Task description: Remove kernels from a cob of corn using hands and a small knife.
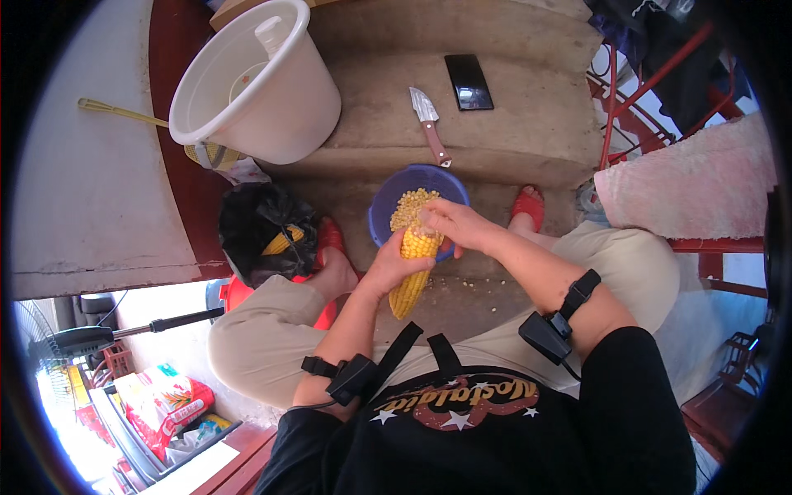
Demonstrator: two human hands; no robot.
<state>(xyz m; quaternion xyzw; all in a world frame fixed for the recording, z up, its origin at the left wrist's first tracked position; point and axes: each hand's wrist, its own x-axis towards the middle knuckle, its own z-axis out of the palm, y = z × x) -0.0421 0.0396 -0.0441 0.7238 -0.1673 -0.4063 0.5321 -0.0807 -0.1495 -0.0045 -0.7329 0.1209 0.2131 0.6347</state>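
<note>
A yellow corn cob (pixel 413 272) slants over the near rim of a blue plastic basin (pixel 385 201), its narrow end towards me. My left hand (pixel 396 263) is wrapped around the middle of the cob. At the cob's far end, which looks stripped and pale, my right hand (pixel 455 224) rests with bent fingers and thumb against the kernels; its fingertips are partly hidden. Loose corn kernels (pixel 409 207) lie heaped inside the basin.
Beyond the basin, a knife (pixel 431 127) and a black smartphone (pixel 469 82) lie on a concrete step (pixel 532 111). A white bucket (pixel 309 99) stands left of them. Another cob (pixel 283 240) sits in a black plastic bag (pixel 241 216). Scattered kernels (pixel 489 288) dot the floor.
</note>
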